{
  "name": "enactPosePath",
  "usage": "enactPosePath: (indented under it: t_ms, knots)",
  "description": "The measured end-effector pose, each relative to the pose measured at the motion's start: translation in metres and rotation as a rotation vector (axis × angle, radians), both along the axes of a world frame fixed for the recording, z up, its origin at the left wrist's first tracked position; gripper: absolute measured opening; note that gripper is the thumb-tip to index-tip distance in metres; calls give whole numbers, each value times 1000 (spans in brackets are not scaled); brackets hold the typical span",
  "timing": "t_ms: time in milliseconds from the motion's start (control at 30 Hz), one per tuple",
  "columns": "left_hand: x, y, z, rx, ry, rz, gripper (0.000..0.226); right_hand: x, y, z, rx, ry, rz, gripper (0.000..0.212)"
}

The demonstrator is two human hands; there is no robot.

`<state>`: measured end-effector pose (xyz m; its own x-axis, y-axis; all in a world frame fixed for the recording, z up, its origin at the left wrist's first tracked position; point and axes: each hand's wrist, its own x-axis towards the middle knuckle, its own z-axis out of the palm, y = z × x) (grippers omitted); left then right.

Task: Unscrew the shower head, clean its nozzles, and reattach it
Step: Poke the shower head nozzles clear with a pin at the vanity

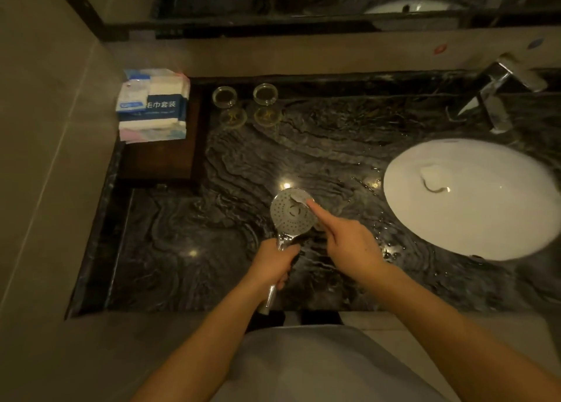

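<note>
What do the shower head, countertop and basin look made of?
Shower head: chrome-finished, metal or plated plastic; mirror glints on the handle, matte dotted face. Countertop: polished dark marble-like stone, wavy veins, lamp reflections. Basin: glossy white, likely ceramic.

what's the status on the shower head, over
Left hand grips the shower head by its handle, face up over the counter. Right hand presses an index fingertip on the nozzles. Nothing in the way.
</note>
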<state>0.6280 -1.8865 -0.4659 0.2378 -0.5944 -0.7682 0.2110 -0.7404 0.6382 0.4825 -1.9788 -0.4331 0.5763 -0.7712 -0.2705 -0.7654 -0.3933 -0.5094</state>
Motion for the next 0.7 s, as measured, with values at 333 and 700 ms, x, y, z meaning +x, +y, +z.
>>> enactPosePath:
  t_ms: [333, 700]
  knots:
    - [-1, -11, 1, 17, -137, -108, 22, 18, -10, 2, 11, 103, 25, 81]
    - [8, -2, -1, 17, -144, -127, 18, 24, -25, 6, -62, 197, 98, 84]
